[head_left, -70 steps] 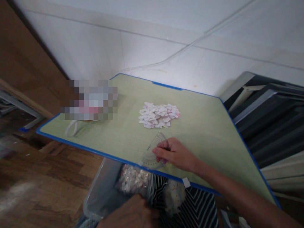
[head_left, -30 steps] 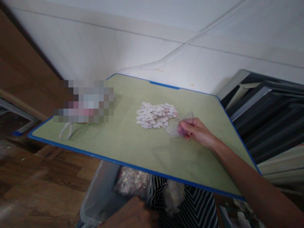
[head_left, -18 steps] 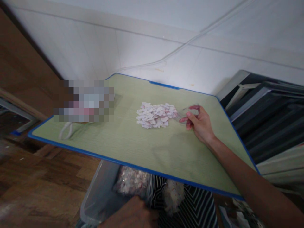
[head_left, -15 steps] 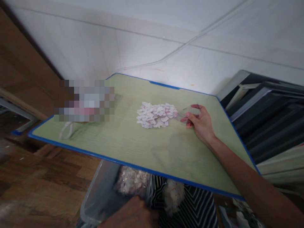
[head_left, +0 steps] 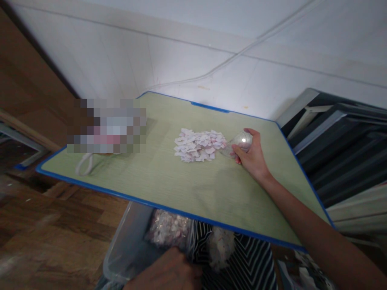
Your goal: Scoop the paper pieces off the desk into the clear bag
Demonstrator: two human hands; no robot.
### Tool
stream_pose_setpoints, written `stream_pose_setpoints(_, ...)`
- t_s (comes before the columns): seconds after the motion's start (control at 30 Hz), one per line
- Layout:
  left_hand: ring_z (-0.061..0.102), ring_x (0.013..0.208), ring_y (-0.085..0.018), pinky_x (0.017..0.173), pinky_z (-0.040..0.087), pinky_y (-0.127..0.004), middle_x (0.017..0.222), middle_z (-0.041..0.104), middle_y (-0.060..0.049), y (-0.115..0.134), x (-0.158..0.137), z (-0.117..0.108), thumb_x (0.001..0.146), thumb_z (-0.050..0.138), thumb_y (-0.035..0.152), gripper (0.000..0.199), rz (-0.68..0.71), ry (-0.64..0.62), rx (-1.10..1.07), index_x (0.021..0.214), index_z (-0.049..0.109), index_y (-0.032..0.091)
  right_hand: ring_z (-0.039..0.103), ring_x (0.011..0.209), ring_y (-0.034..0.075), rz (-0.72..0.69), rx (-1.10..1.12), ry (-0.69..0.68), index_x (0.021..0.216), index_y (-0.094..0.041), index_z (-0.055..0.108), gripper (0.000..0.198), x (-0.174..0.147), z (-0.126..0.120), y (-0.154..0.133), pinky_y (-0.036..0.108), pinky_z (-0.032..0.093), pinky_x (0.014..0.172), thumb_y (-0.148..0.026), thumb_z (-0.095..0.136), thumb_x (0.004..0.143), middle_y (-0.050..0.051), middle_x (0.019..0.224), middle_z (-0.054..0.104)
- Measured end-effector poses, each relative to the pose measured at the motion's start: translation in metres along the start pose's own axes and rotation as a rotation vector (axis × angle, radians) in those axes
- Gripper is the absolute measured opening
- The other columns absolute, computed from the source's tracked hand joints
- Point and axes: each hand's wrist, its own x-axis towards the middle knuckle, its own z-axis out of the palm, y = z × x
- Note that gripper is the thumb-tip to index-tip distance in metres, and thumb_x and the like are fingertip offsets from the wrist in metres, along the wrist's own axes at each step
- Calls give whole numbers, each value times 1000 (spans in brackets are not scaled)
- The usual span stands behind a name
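Observation:
On the green folding table [head_left: 163,181] lies a pile of small torn white and pale pink paper scraps [head_left: 198,146]. My right hand [head_left: 252,157] is closed around a clear, rounded, shiny container [head_left: 242,139], tilted with its wider end toward the pile's right edge. Its exact kind is hard to make out. Low in the view, my left hand [head_left: 171,270] is curled, knuckles up, below the table's front edge; what it holds, if anything, is hidden. Close to it are a clear bag of glossy pale bits [head_left: 169,227] and a whitish see-through bundle [head_left: 221,246] on striped cloth.
A blurred-out object [head_left: 111,127] with a white strap loop [head_left: 84,164] sits at the table's left. A translucent plastic bin [head_left: 121,241] stands under the front edge. Dark folded frames [head_left: 341,149] lean at right against the white wall [head_left: 181,52].
My right hand has turned the clear container slightly, and a bright reflection now shows on it. The paper pile and my left hand look unmoved.

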Motion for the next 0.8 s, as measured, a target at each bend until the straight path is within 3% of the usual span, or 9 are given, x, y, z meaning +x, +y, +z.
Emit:
stream_pose_setpoints(0.27, 60, 56, -14, 52, 43, -23, 72, 66, -1, 0, -1, 0, 86, 61, 9, 17, -16, -17, 36, 71, 60, 17, 43, 36, 5, -52, -47, -99, 119, -25, 27, 59, 4, -2, -3, 17, 32, 29, -27, 60, 71, -6, 73, 44)
stream_pose_setpoints(0.47, 59, 54, -13, 50, 42, -22, 70, 65, 0, 1, 1, -2, 88, 58, 8, 20, -10, -9, 23, 71, 62, 17, 41, 36, 6, -1, -19, -262, 119, -23, 27, 57, -6, -1, -14, 17, 31, 30, -25, 60, 72, -8, 63, 43)
stream_pose_setpoints(0.6, 57, 52, -13, 48, 39, -23, 71, 66, 0, -1, 2, -1, 89, 59, 9, 19, 1, -39, 24, 72, 62, 17, 42, 38, 7, 20, 25, -400, 121, -24, 25, 55, -24, 11, -23, 17, 31, 31, -23, 56, 76, -9, 61, 45)
stream_pose_setpoints(0.8, 55, 53, -13, 49, 33, -27, 75, 67, 2, -1, -2, 10, 93, 59, 18, 20, -34, 11, -4, 73, 59, 18, 43, 45, 7, -72, 107, -542, 125, -25, 26, 53, -58, 36, -30, 15, 31, 38, -14, 51, 79, -10, 59, 42)
